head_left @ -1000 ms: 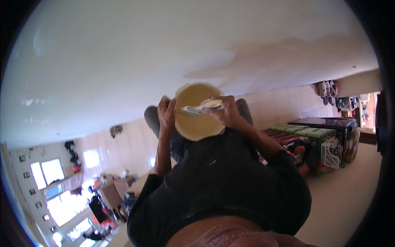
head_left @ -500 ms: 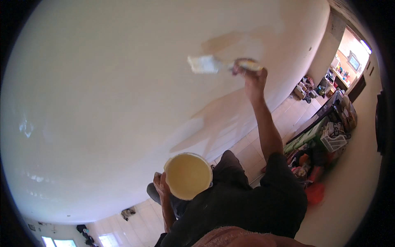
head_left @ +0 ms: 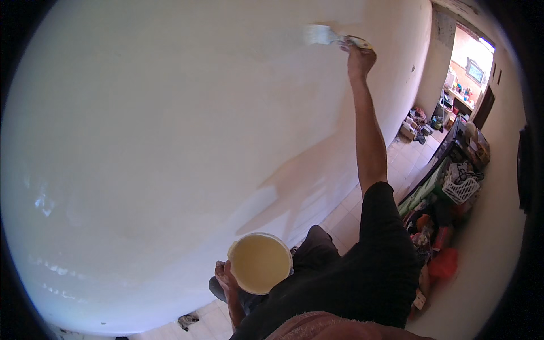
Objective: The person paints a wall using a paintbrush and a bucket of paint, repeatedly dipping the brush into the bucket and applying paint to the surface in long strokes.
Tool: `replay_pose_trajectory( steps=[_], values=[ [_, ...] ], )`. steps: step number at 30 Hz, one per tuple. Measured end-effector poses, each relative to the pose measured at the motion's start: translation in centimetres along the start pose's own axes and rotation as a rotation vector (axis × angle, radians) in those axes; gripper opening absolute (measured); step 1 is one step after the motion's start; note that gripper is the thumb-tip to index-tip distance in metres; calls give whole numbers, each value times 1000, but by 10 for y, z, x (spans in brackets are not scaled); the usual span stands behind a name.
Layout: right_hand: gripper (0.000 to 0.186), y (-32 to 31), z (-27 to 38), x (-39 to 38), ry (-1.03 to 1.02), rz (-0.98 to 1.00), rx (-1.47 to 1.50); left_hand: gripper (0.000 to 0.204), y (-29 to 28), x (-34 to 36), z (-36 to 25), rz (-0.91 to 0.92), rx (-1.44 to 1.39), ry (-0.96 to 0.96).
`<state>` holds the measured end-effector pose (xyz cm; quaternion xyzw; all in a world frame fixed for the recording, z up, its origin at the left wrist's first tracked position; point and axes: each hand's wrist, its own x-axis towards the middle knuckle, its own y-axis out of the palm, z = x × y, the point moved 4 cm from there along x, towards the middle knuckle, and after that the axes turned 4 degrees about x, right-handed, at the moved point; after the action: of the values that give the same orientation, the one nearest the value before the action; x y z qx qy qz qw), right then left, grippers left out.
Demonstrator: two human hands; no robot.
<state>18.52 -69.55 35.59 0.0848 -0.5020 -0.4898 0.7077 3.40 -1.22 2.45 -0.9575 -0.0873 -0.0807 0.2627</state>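
My right hand [head_left: 357, 54] is raised on a straight arm, closed on the handle of a wide paintbrush [head_left: 323, 35], whose pale, slightly blurred bristles are at the white wall [head_left: 158, 107] high in front of me. Low at my body, my left hand [head_left: 226, 275] grips the side of a round bucket [head_left: 260, 263] holding cream-coloured liquid. The bucket is upright with its mouth toward the camera. A shadow of my arm falls on the wall below the brush.
At the right are a white plastic basket [head_left: 459, 187], red bags [head_left: 442, 263] and piled household items along another wall. A doorway [head_left: 468, 65] opens onto a bright room, with clutter [head_left: 415, 123] beside it. A small dark cloth-like item [head_left: 187, 321] lies on the tiled floor.
A second ago the brush was down in the bucket; it has since risen to the wall and moved higher and rightward. The bucket has shifted lower in the picture as the view turned up.
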Motion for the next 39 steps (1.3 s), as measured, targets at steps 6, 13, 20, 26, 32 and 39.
replay_pose_trajectory(
  steps=[6, 13, 20, 26, 32, 39],
  values=[
    [15, -2, 25, 12, -333, -94, -589, 34, 6, 2, 6, 16, -59, -25],
    [15, 100, 107, -168, -354, 282, -18, 35, 4, -2, 14, -75, 399, 611],
    [9, 85, 107, -154, -69, 362, 204, 34, -2, 2, 21, -17, 135, 205],
    [12, -1, 15, -35, -205, 68, -274, 35, 4, -2, 13, -27, 92, 177],
    [16, -24, 7, -14, -302, -62, -518, 35, 13, 2, 21, 3, 93, 212],
    [7, 75, 95, -187, -119, 362, -18, 36, 4, 0, 29, -3, -46, 31]
  ],
)
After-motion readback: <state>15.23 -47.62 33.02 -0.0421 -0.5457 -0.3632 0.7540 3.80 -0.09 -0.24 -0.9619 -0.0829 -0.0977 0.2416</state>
